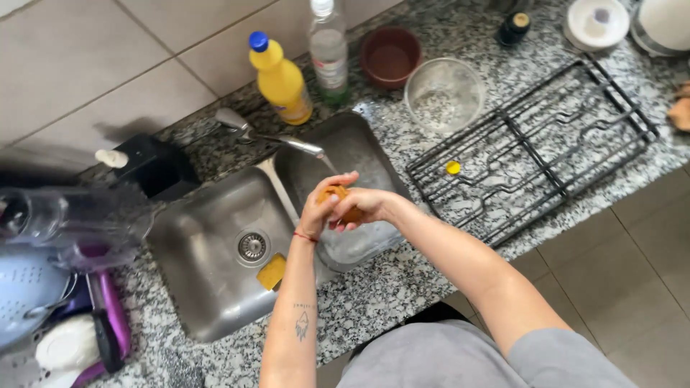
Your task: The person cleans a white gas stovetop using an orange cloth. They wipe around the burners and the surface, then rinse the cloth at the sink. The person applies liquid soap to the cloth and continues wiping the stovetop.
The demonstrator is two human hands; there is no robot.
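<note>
A small orange-brown object (343,199), rounded and partly hidden, is held between both hands above the right basin of a steel double sink (215,287). It is enclosed from the left by the left hand (321,207), whose fingers are curled over its top and near side, and from the right by the right hand (365,207), whose fingers are wrapped beneath and around it; only a strip of the object is seen between the fingertips. What the object is cannot be told. A thin stream of water is seen falling from the tap (277,136) just to the far side of the hands. A red thread is worn on the left wrist.

In the left basin a drain strainer (251,246) is set, and a yellow sponge (272,271) is laid near it. On the granite counter (374,287) behind the sink a yellow bottle (281,80) and a clear bottle (329,54) are stood, with a brown bowl (390,56) and a glass bowl (443,95) to their right. A black stove grate (535,147) is laid further right, and a dish rack (50,316) with washed items is seen at the far left.
</note>
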